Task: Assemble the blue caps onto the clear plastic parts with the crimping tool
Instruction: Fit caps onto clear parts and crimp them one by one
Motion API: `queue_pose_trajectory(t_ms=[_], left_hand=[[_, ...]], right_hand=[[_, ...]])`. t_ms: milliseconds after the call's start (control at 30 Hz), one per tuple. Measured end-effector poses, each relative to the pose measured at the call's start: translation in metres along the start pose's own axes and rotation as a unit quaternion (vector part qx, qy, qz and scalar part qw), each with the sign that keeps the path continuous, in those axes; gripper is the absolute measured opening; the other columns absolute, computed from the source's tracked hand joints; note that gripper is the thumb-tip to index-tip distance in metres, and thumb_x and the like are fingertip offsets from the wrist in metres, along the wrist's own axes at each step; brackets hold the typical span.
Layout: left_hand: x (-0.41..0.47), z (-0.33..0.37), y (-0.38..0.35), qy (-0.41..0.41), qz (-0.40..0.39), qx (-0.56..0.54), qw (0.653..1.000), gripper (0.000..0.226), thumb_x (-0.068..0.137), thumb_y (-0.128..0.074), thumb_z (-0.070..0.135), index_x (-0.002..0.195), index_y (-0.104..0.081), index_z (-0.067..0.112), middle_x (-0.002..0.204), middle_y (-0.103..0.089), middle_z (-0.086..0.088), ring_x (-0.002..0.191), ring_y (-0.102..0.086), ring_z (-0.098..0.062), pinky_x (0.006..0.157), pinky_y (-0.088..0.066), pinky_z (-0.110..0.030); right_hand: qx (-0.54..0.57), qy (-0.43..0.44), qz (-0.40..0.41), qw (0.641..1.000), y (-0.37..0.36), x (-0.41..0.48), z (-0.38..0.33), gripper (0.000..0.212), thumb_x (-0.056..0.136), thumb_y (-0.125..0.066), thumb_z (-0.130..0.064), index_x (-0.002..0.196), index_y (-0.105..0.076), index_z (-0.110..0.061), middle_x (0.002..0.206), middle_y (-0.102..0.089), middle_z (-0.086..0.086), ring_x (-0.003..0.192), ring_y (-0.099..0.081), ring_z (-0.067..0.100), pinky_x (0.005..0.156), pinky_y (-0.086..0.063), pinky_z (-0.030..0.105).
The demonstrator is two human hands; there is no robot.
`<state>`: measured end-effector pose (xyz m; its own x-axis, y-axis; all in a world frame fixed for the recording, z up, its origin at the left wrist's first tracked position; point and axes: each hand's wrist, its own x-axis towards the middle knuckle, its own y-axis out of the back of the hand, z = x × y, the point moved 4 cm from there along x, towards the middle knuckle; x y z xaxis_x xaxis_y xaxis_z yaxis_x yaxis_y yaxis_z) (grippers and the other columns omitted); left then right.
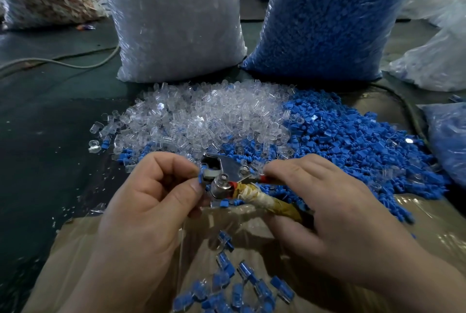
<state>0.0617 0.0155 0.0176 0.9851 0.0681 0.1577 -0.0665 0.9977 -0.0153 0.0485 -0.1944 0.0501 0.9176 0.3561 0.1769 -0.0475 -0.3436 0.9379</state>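
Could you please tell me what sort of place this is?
Most likely a small assembly workshop or factory floor: a sack of clear plastic parts and a sack of blue caps stand at the back, and the right hand grips a crimping tool above finished pieces.

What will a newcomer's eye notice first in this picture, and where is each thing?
The tall plastic sack of clear parts and the tall plastic sack of blue caps stand at the back, with a heap of clear plastic parts and a heap of blue plastic caps before them. In the centre, the right hand grips the tape-wrapped metal crimping tool while the left hand pinches a small blue cap at its head.
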Motion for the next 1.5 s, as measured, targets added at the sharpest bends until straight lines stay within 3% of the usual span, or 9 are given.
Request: queue_pose_trajectory(t_ms=[333,500,667,800,900,1067,1233,1333,1500], left_hand=[[-0.001,0.003,-0.003,-0.029,-0.008,0.022,0.999,0.022,0.074,-0.066,0.016,0.081,-0.070,0.037,0.070,-0.070,-0.001,0.058,-0.066,-0.008,0.052,-0.052,-0.016],[-0.002,0.004,0.000,-0.033,-0.006,0.036,0.999,0.023,0.075,-0.065,0.016,0.081,-0.070,0.038,0.071,-0.070,0.002,0.059,-0.066,-0.008,0.053,-0.053,-0.017],[-0.002,0.002,0.002,0.013,0.032,0.098,0.995,0.015,0.071,-0.075,0.046,0.082,-0.069,0.038,0.071,-0.071,0.000,0.058,-0.067,-0.011,0.050,-0.052,-0.018],[0.002,0.000,0.009,0.058,0.057,0.096,0.992,0.023,0.087,-0.069,0.012,0.080,-0.069,0.034,0.066,-0.069,-0.005,0.053,-0.063,-0.009,0.046,-0.049,-0.020],[-0.005,0.002,-0.006,0.118,-0.008,0.129,0.985,0.020,0.081,-0.070,0.016,0.076,-0.068,0.035,0.061,-0.069,0.000,0.041,-0.058,-0.008,0.038,-0.045,-0.016],[-0.012,0.003,-0.019,0.100,-0.052,0.207,0.972,0.016,0.081,-0.067,0.030,0.089,-0.065,0.043,0.069,-0.071,0.004,0.056,-0.065,-0.027,0.046,-0.057,-0.045],[-0.015,0.007,-0.019,0.040,-0.027,0.232,0.971,0.019,0.080,-0.068,0.031,0.090,-0.064,0.048,0.067,-0.070,0.013,0.051,-0.062,-0.005,0.047,-0.051,-0.016],[-0.019,0.010,-0.022,-0.013,-0.030,0.252,0.967,0.018,0.076,-0.068,0.034,0.089,-0.065,0.047,0.070,-0.070,0.017,0.061,-0.065,-0.002,0.055,-0.048,-0.009],[-0.024,0.017,-0.025,-0.076,-0.061,0.267,0.959,0.015,0.080,-0.061,0.049,0.095,-0.065,0.049,0.082,-0.071,0.023,0.072,-0.068,0.002,0.062,-0.053,-0.009]], right_hand=[[-0.029,0.020,-0.002,0.999,0.000,0.004,-0.002,0.051,0.080,-0.045,-0.058,0.123,-0.059,-0.033,0.091,-0.062,-0.017,0.082,-0.057,0.010,0.070,-0.046,0.025],[-0.007,0.015,0.003,1.000,0.003,0.002,-0.003,0.052,0.079,-0.046,-0.057,0.121,-0.062,-0.032,0.092,-0.064,-0.020,0.083,-0.059,0.007,0.074,-0.050,0.026],[-0.040,-0.012,0.030,0.999,0.003,0.000,0.003,0.052,0.077,-0.047,-0.058,0.119,-0.060,-0.030,0.095,-0.061,-0.021,0.086,-0.055,0.003,0.077,-0.035,0.011],[-0.097,-0.083,0.041,0.991,0.003,0.005,0.022,0.066,0.075,-0.042,-0.062,0.126,-0.060,-0.024,0.101,-0.063,-0.014,0.092,-0.053,0.011,0.077,-0.041,0.027],[-0.144,-0.109,0.005,0.983,-0.001,0.012,0.026,0.066,0.074,-0.037,-0.068,0.123,-0.059,-0.029,0.100,-0.062,-0.012,0.092,-0.049,0.015,0.080,-0.044,0.035],[-0.141,-0.129,-0.059,0.980,-0.007,0.017,0.025,0.069,0.074,-0.034,-0.075,0.131,-0.047,-0.037,0.121,-0.053,-0.012,0.112,-0.039,0.016,0.099,-0.028,0.037],[-0.071,-0.031,0.088,0.993,0.003,0.007,-0.011,0.044,0.087,-0.041,-0.060,0.116,-0.059,-0.031,0.107,-0.063,-0.013,0.100,-0.055,0.010,0.089,-0.043,0.033],[-0.033,0.055,0.074,0.995,-0.006,0.004,-0.031,0.029,0.095,-0.041,-0.048,0.095,-0.063,-0.028,0.089,-0.065,-0.010,0.083,-0.059,0.013,0.079,-0.048,0.035],[0.001,0.049,0.071,0.996,-0.007,0.004,-0.029,0.029,0.096,-0.040,-0.034,0.089,-0.065,-0.021,0.081,-0.063,-0.007,0.073,-0.058,0.015,0.066,-0.049,0.035]])
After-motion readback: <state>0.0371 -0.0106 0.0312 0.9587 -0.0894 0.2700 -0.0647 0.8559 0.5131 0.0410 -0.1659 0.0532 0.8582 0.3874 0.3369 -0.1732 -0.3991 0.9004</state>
